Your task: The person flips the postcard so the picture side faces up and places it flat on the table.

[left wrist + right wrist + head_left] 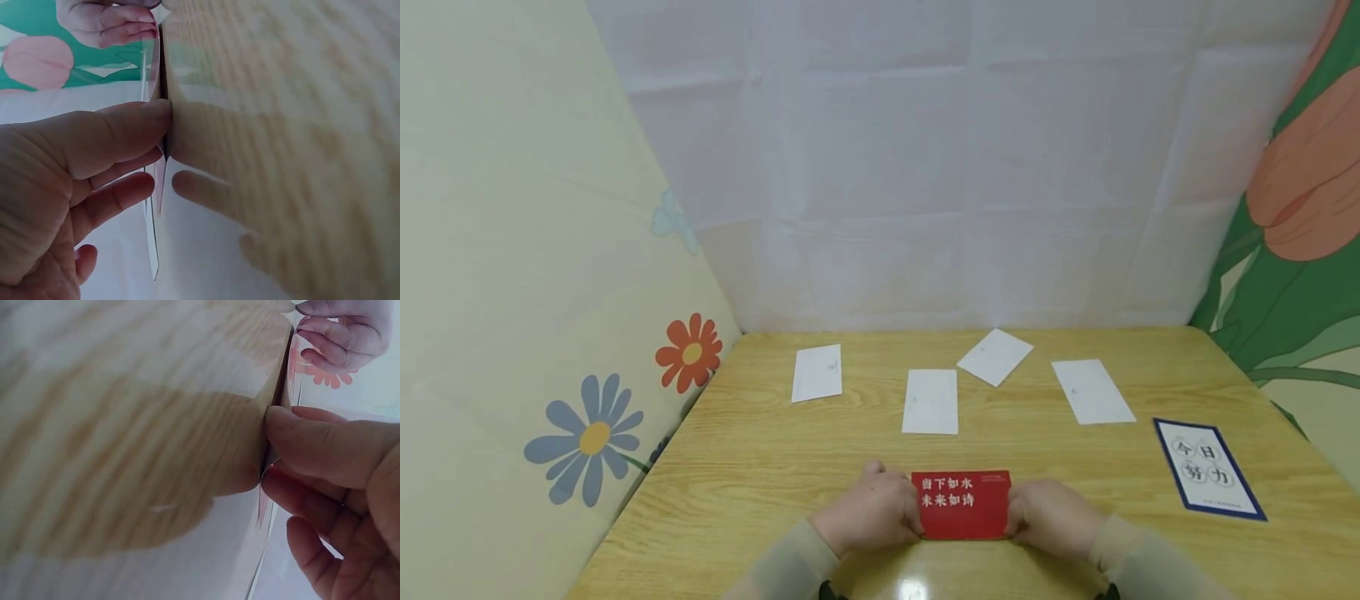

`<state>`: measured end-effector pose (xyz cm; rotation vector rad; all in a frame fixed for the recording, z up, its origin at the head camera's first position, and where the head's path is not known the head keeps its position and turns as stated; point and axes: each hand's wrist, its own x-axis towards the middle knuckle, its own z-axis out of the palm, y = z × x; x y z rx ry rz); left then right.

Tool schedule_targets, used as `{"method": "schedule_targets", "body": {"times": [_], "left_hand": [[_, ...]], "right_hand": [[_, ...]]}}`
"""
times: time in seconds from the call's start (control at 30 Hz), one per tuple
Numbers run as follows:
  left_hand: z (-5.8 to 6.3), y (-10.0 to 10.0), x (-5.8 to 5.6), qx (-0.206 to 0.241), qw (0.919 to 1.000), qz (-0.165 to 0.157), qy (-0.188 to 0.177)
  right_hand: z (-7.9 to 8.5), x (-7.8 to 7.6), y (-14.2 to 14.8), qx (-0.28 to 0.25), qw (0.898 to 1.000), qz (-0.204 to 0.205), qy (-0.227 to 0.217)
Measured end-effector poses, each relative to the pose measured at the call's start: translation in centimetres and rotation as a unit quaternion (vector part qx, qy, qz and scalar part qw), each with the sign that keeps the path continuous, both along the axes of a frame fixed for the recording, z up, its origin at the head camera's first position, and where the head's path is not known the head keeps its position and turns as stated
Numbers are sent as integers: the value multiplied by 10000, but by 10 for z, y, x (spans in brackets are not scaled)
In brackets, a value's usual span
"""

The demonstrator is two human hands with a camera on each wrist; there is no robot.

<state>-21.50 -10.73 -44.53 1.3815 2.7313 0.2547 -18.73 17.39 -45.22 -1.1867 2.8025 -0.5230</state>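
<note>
A red card point(962, 522) with white printed characters lies low over the front of the wooden table, in the lower middle of the head view. My left hand point(874, 510) pinches its left end, while my right hand point(1054, 517) pinches the right end. Both wrist views show the card nearly edge-on at the tabletop. There the left hand point(75, 162) has its thumb and a finger at the card's edge, other fingers bent loosely. Likewise the right hand point(337, 469) grips the opposite end between thumb and fingers. The card's underside is hidden.
Farther back lie several white cards, including one at left point(817, 373), one in the middle point(930, 402) and one at right point(1093, 392). A blue-bordered card point(1208, 468) with characters is on the table's right. A white cloth point(925, 167) hangs behind the table point(737, 467).
</note>
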Motion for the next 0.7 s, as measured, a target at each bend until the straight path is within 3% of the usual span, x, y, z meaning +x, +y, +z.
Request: {"method": "schedule_targets", "body": {"times": [0.43,0.7], "left_hand": [[3,5,3,-183,9996,-205,-61],[3,18,15,-326,9958,-494,-702]], "right_hand": [[-1,1,1,134,9993,300,193],[-2,1,0,34,9991,345,254]]}}
